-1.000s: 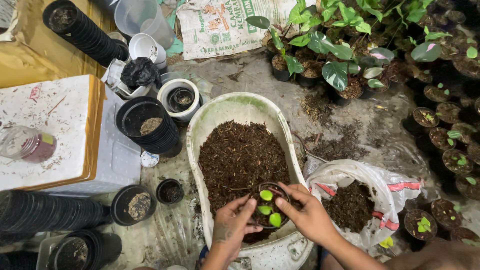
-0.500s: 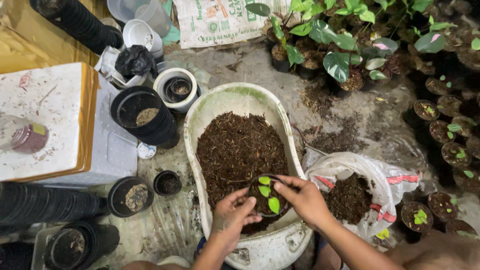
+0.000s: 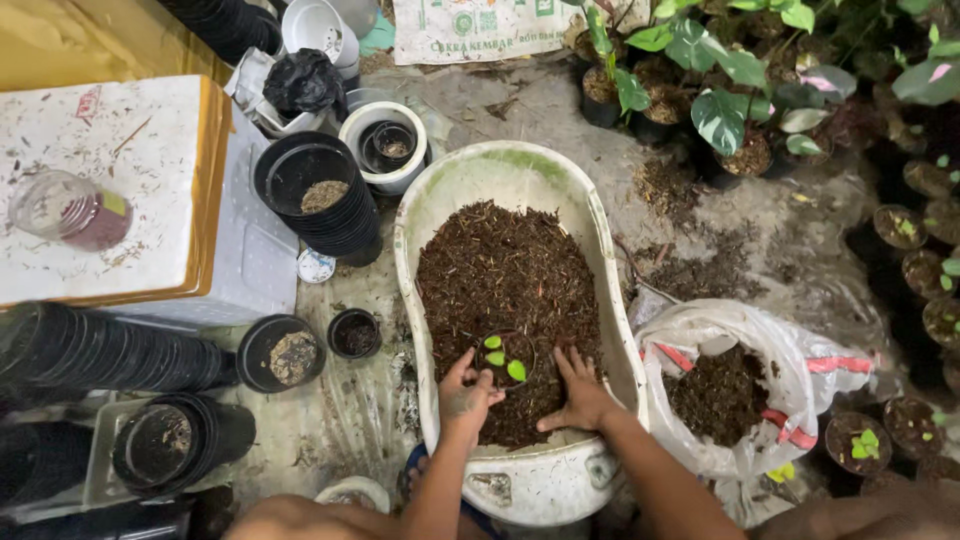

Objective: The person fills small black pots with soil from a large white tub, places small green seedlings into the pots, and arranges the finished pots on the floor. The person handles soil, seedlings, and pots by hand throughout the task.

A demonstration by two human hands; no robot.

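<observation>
Tub: a pale oval tub [image 3: 598, 235] is set on the floor [image 3: 560, 105], filled with dark brown potting mix [image 3: 505, 275].
Small pot: a small black pot [image 3: 505, 358] with a green-leaved seedling [image 3: 516, 369] is sunk upright in the mix, near the tub's near end.
Left hand: the left hand [image 3: 465, 392] is pressed against the pot's near-left side, fingers curled loosely round it; a full grasp cannot be told.
Right hand: the right hand [image 3: 580, 392] is laid flat on the mix just right of the pot, fingers spread, nothing grasped.
Bag: a white plastic bag [image 3: 800, 350] holding more mix is seen just beside the tub's right rim.
Stacked pots: a stack of black pots [image 3: 318, 200] is placed near the tub's far-left rim.
Box: a white foam box [image 3: 95, 190] is seen well apart, to the left.
</observation>
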